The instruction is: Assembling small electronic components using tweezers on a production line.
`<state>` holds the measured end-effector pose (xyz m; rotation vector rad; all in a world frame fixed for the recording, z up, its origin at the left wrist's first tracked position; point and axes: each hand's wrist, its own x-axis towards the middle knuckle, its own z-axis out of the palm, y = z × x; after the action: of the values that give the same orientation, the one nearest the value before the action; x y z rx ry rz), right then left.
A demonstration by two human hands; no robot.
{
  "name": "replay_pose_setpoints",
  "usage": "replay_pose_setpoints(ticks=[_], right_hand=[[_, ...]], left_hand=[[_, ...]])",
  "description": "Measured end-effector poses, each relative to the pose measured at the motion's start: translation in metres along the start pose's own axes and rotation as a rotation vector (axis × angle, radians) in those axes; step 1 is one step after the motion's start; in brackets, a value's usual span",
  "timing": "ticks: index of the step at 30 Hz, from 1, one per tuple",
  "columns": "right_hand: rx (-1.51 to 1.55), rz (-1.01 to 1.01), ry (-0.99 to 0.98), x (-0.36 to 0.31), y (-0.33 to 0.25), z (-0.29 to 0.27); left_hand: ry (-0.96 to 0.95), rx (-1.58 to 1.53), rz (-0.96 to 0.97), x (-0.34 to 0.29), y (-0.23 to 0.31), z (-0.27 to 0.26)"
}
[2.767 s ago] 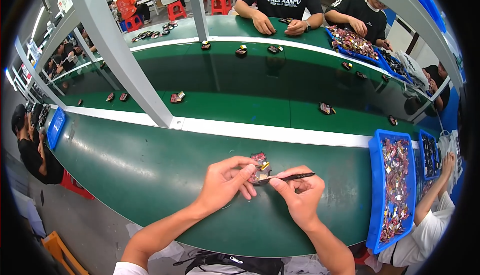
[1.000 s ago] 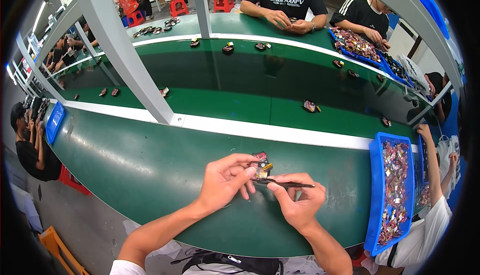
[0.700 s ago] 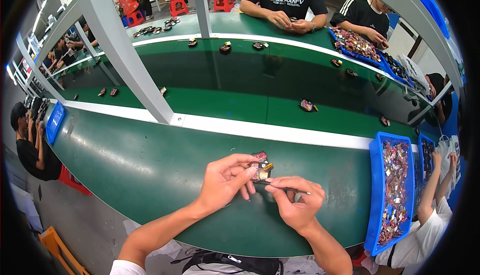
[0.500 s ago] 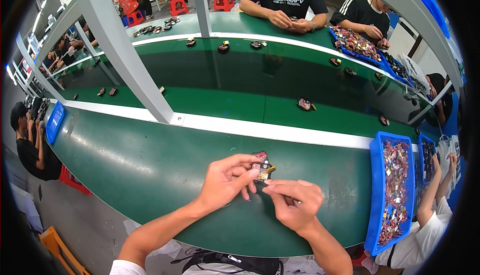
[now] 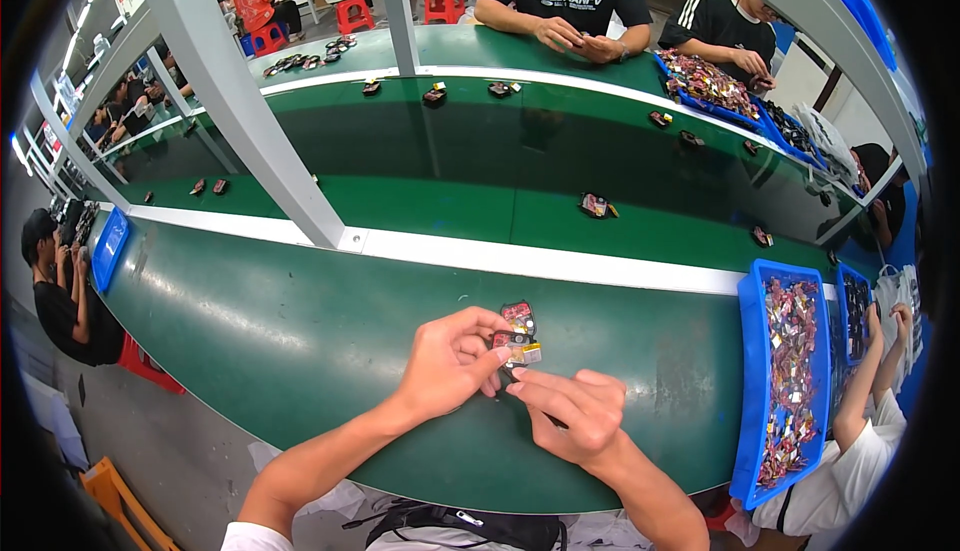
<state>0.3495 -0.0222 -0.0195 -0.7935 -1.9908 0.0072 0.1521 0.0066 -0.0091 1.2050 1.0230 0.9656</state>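
My left hand (image 5: 440, 366) pinches a small black-and-red unit (image 5: 519, 353) between thumb and fingers, toward two o'clock. My right hand (image 5: 582, 409) has its fingertips bunched at the unit's six o'clock (what they grip, I cannot tell). A second unit (image 5: 518, 317) shows at twelve, a blue tray (image 5: 750, 381) at three.

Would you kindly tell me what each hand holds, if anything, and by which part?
The left hand holds a black-cased circuit board by its left side; whether the right hand grips anything cannot be told.
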Motion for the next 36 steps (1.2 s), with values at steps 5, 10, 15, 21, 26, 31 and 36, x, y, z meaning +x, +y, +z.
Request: replay_pose_setpoints(ticks=[5,10,15,21,26,31,36], right_hand=[[0.059,0.027,0.0,-0.002,-0.001,0.004],[0.061,0.045,0.141,0.007,0.008,0.007],[0.077,0.054,0.198,0.005,0.006,0.005],[0.108,0.053,0.16,0.003,0.008,0.012],[0.102,0.08,0.15,-0.004,0.009,0.01],[0.129,0.07,0.177,-0.003,0.008,0.016],[0.12,0.075,0.157,-0.004,0.007,0.017]], left_hand=[[-0.05,0.003,-0.058,0.002,-0.001,-0.006],[0.076,-0.086,-0.013,0.02,0.004,-0.014],[0.407,0.161,0.139,0.117,0.02,-0.066],[1.008,1.191,0.387,0.163,0.024,-0.096],[0.26,0.545,0.084,0.198,0.018,-0.029],[0.159,0.697,-0.026,0.223,0.02,0.018],[0.269,0.852,-0.037,0.232,0.016,0.029]])
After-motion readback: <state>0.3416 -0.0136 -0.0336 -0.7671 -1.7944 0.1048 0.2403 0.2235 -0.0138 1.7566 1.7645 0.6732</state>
